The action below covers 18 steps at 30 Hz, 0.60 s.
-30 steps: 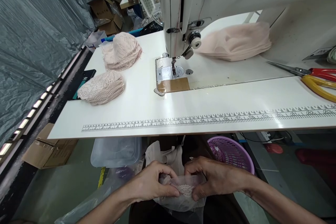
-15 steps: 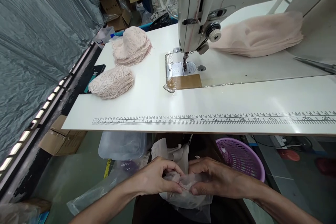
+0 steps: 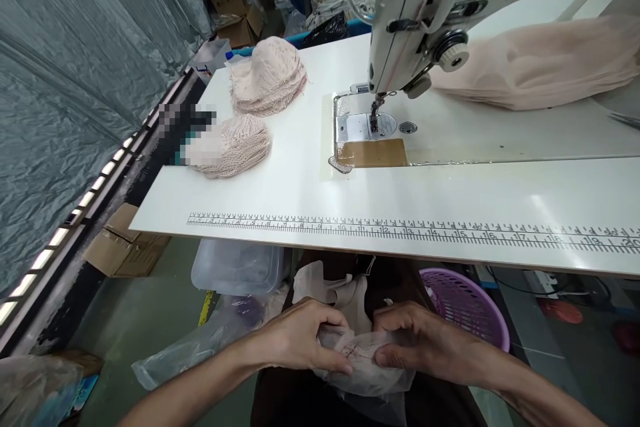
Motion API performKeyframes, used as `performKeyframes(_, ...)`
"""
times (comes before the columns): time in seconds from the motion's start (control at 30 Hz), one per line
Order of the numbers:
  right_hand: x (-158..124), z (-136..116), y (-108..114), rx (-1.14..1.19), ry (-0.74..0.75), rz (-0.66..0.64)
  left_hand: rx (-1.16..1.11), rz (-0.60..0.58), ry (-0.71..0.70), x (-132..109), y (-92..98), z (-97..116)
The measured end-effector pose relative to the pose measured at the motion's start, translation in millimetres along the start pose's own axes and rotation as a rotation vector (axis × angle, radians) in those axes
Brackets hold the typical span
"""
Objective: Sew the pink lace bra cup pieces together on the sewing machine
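Over the lap, below the table's front edge, my left hand [image 3: 310, 337] pinches a piece of sheer pale pink fabric [image 3: 363, 373] between thumb and fingers. My right hand [image 3: 417, 340] grips the same piece from the other side. A bunched lacy strip shows between the two thumbs. Paler cloth [image 3: 340, 290] lies on the lap just beyond the fingers. In front stands a sewing machine [image 3: 395, 47], its needle and presser foot above the metal plate [image 3: 365, 127], with no fabric under them.
Two stacks of pink lace pieces [image 3: 270, 77] [image 3: 233, 150] sit on the white table [image 3: 295, 187] at left. Pink sheer fabric [image 3: 545, 70] is piled behind the needle, scissors [image 3: 625, 120] beside it. Below are a purple basket [image 3: 465, 303], a clear plastic bin [image 3: 237, 270] and a cardboard box [image 3: 125, 243].
The view has turned, so the table and machine sit further right and slightly tilted. Both hands keep hold of the sheer fabric, and the lacy part between the thumbs looks flatter and more spread.
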State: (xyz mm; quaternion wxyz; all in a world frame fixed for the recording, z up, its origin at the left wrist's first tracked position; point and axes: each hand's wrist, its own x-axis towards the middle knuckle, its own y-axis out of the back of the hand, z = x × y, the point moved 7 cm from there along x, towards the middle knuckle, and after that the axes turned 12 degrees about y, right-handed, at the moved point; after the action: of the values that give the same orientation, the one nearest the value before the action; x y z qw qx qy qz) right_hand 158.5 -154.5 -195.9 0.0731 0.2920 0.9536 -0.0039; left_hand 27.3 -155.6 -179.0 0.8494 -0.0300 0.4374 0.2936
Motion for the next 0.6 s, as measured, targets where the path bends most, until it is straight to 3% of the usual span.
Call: performKeyframes(0.6, -0.4, 0.2, -0.5, -0.056, -0.007, 0.027, -0.134, -0.029, 0.085, -2.1, -1.8, -2.1)
